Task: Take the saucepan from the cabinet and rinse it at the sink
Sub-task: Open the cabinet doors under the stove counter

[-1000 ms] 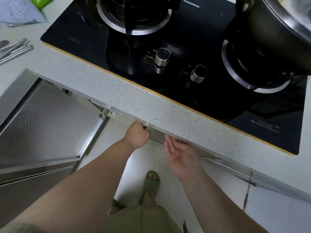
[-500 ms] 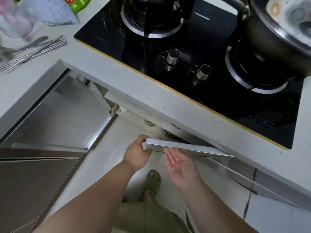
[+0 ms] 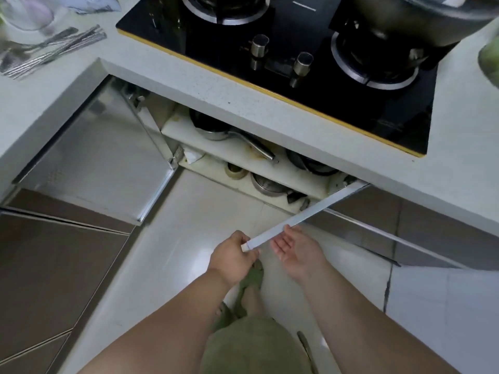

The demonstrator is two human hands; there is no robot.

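left hand (image 3: 232, 256) gripping the cabinet door (image 3: 297, 218) edge — right hand (image 3: 294, 245) open-palmed beside it

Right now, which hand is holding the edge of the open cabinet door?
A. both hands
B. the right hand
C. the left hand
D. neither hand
C: the left hand is closed on the end of the silvery cabinet door edge, while the right hand lies open, palm up, beside it.

the counter (image 3: 243, 114) hides the back of the cabinet shelves (image 3: 291, 168), so each pan (image 3: 216, 130) shows only in part. the pot (image 3: 405, 20) on the stove is cut off by the top edge. the utensils (image 3: 54, 49) at upper left are blurred. the left hand (image 3: 232, 256) covers the door (image 3: 297, 220) corner.
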